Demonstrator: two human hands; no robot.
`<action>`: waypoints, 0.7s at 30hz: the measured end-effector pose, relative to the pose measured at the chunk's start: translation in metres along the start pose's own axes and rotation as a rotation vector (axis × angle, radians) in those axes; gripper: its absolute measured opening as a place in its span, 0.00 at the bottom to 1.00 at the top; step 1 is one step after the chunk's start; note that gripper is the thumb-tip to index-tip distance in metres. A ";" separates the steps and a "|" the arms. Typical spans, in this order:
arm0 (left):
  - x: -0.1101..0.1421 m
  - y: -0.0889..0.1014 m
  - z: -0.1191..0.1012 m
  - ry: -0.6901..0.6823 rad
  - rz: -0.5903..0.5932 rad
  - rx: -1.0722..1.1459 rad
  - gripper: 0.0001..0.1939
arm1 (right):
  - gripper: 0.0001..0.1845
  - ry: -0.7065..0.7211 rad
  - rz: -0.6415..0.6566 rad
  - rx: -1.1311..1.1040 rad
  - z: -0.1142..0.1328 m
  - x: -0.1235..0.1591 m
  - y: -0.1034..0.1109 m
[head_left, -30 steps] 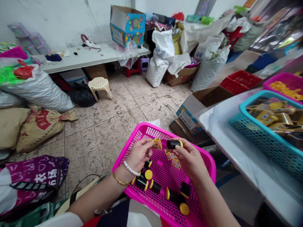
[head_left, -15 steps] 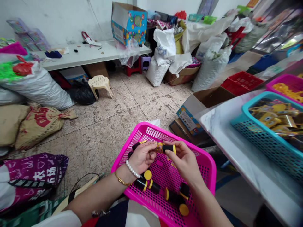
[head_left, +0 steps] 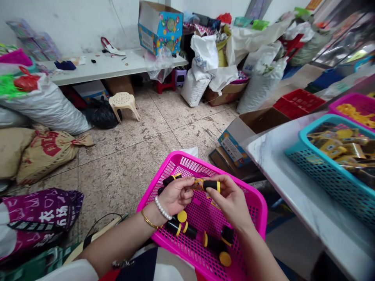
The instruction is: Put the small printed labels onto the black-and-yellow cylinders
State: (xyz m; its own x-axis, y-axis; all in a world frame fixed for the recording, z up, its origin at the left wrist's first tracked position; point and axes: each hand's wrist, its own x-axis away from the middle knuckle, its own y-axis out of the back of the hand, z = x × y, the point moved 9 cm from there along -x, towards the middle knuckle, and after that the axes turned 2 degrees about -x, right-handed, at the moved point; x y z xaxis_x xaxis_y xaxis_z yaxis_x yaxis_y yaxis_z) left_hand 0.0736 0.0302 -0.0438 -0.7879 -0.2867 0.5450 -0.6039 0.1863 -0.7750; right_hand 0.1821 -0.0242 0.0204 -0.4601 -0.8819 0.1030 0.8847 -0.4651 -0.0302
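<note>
A pink mesh basket rests on my lap. Above it my right hand pinches a small black tube with a yellow rim. My left hand holds a folded orange printed paper against the tube's open end. The two hands touch at the fingertips. Several more black and yellow tubes and loose yellow caps lie in the basket under my hands. Another tube lies just behind my left hand.
A white marble-look table at right carries a teal basket of yellow packets and a pink basket. Cardboard boxes sit on the floor beside it. Sacks, a small stool and a low white bench lie beyond.
My hands have come together: the paper in my left hand has moved right to meet the tube in my right hand. The view has shifted slightly.
</note>
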 end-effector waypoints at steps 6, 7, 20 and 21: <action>0.000 0.003 0.001 -0.007 0.028 -0.016 0.07 | 0.12 0.019 0.052 0.034 0.000 0.004 -0.003; 0.000 0.003 0.000 -0.020 0.031 -0.028 0.08 | 0.12 0.025 0.057 0.069 -0.001 0.005 -0.003; -0.001 0.011 -0.009 -0.126 -0.042 -0.225 0.12 | 0.17 -0.041 -0.075 0.111 -0.012 0.001 0.013; -0.001 0.010 -0.008 -0.118 -0.036 -0.214 0.11 | 0.18 -0.057 -0.071 0.071 -0.014 0.001 0.013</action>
State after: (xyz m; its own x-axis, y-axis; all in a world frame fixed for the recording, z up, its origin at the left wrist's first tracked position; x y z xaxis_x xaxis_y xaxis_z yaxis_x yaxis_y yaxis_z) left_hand 0.0676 0.0397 -0.0491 -0.7535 -0.4019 0.5204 -0.6530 0.3655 -0.6633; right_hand 0.1924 -0.0323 0.0064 -0.5185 -0.8401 0.1591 0.8541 -0.5178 0.0494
